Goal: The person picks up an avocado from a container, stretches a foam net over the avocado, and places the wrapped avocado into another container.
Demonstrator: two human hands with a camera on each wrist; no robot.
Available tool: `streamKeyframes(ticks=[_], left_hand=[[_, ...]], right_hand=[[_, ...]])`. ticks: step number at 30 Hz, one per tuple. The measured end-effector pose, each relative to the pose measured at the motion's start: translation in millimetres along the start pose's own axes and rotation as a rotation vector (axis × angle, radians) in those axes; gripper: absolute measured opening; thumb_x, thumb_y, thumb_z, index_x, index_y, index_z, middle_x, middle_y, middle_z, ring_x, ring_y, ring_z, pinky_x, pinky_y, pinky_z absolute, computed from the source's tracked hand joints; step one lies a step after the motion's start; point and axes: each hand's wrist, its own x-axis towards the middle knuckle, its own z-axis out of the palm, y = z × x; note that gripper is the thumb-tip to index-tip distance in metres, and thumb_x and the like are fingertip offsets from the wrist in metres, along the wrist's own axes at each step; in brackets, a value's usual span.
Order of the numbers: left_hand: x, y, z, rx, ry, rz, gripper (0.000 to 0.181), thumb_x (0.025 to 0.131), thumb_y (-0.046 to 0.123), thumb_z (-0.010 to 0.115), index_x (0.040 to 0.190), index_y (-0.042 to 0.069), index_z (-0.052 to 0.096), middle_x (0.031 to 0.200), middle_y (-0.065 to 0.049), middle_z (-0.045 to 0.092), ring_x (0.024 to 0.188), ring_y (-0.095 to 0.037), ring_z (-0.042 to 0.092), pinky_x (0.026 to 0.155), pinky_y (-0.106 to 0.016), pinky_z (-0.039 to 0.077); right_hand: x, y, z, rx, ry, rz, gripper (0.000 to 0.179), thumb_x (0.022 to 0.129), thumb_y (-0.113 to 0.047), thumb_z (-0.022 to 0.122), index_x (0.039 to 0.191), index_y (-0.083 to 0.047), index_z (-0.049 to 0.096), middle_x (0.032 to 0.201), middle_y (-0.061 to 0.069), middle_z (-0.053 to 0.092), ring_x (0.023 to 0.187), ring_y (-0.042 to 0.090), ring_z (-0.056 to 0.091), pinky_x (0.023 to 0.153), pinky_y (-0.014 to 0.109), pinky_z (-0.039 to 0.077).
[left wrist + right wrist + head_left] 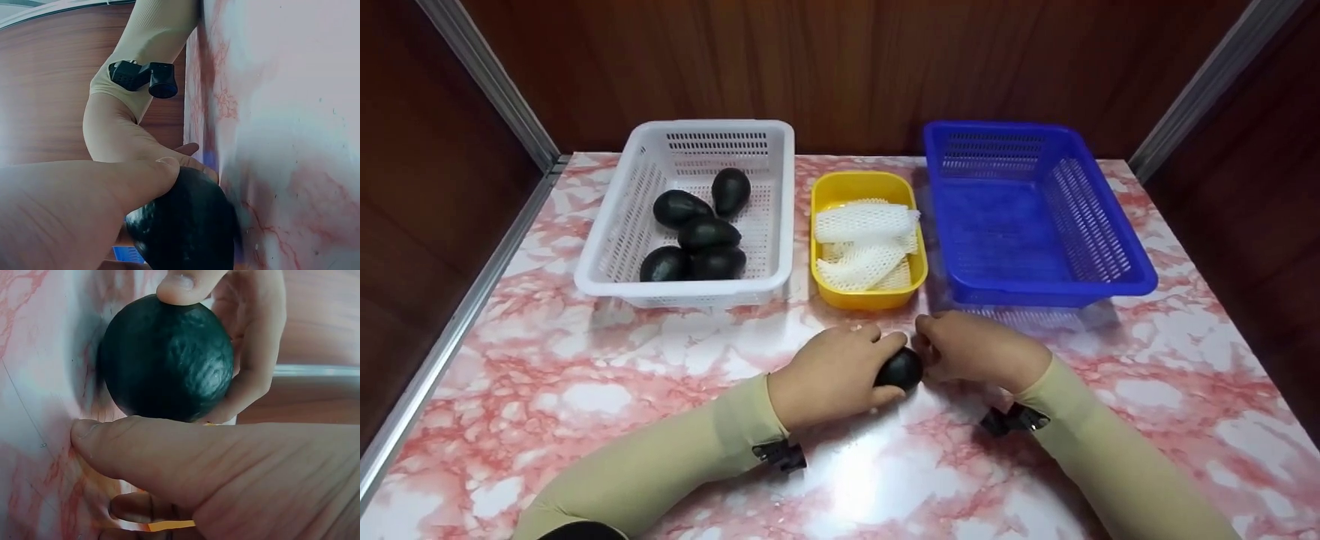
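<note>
A dark avocado point(901, 369) is held low over the marbled table by my left hand point(834, 373), its thumb on the near side and fingers over the far side. In the left wrist view the thumb presses on the dark skin of the avocado point(188, 225). My right hand point(982, 349) is just right of the fruit, fingers loosely bent, with nothing seen in it. From the right wrist, the rounded end of the avocado point(166, 360) faces the right thumb point(129, 444); whether they touch is unclear.
Several avocados point(709, 234) lie in a white basket point(780, 210) at back left. A yellow tub point(870, 300) with white foam net sleeves point(864, 223) stands in the middle. At back right is a blue basket point(997, 232) with nothing inside. Wooden panels enclose the table.
</note>
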Motion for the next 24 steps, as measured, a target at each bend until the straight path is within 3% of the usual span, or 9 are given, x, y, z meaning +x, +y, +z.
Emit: streamKeyframes(ticks=[6, 17, 24], left_hand=[[0.8, -0.1, 1.9, 0.007, 0.01, -0.013, 0.059, 0.1, 0.062, 0.07, 0.14, 0.02, 0.06, 0.115, -0.007, 0.073, 0.093, -0.03, 0.075, 0.073, -0.047, 0.062], [0.3, 0.3, 1.3, 0.048, -0.002, -0.053, 0.064, 0.099, 0.068, 0.068, 0.146, 0.025, 0.059, 0.116, -0.007, 0.076, 0.094, -0.031, 0.076, 0.064, -0.048, 0.058], [1.0, -0.4, 3.1, 0.081, 0.022, -0.051, 0.062, 0.097, 0.069, 0.069, 0.14, 0.026, 0.06, 0.104, -0.005, 0.078, 0.086, -0.032, 0.076, 0.057, -0.047, 0.053]], right_hand=[[0.7, 2.5, 0.4, 0.036, -0.007, -0.013, 0.024, 0.083, -0.004, 0.08, 0.101, -0.01, 0.065, 0.083, 0.002, 0.065, 0.068, 0.015, 0.059, 0.061, 0.029, 0.052], [1.7, 2.3, -1.5, 0.001, -0.005, -0.008, 0.025, 0.083, -0.007, 0.082, 0.101, -0.009, 0.065, 0.082, 0.001, 0.064, 0.069, 0.016, 0.058, 0.061, 0.03, 0.051], [1.3, 3.6, -1.2, -0.005, 0.002, -0.011, 0.024, 0.084, -0.007, 0.082, 0.1, -0.009, 0.064, 0.081, 0.002, 0.063, 0.069, 0.016, 0.058, 0.061, 0.029, 0.051]])
